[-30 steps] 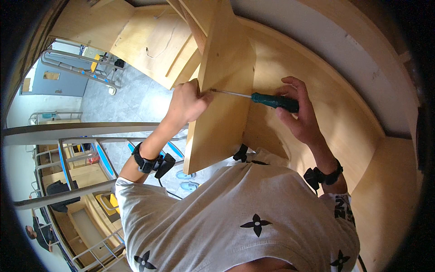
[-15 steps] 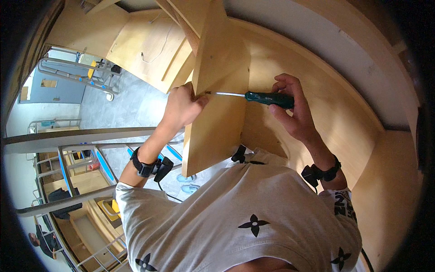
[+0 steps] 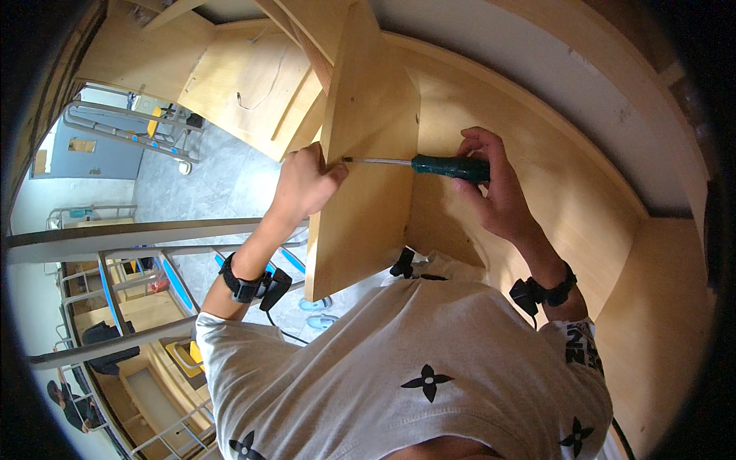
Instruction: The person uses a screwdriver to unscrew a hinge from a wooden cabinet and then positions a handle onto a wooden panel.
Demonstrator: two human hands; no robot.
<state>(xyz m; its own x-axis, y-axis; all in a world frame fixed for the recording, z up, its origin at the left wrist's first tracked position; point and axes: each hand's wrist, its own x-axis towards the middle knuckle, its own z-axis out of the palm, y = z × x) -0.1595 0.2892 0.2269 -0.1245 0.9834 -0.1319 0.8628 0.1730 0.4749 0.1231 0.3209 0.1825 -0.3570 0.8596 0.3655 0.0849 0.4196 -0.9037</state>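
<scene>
My right hand point(image 3: 497, 188) is closed around the dark green handle of a screwdriver point(image 3: 451, 167), held level with its metal shaft pointing left. The tip meets the face of an upright pale wooden panel point(image 3: 368, 199) at a small dark spot, perhaps a screw head, too small to tell. My left hand point(image 3: 307, 180) grips the panel's near-left edge, its thumb on the face close to the tip and its other fingers partly hidden behind the edge.
A wooden back board point(image 3: 529, 153) curves behind my right hand. Left of the panel stand a metal bunk frame point(image 3: 153, 228) and a desk board with a thin white cable point(image 3: 268, 96). Blue slippers point(image 3: 318, 313) lie on the grey floor below. A person in dark clothing point(image 3: 73, 402) is far left.
The screwdriver and panel edge have shifted slightly left. The screwdriver's handle looks turned, its printed side out of sight. The distant person at far left has changed posture.
</scene>
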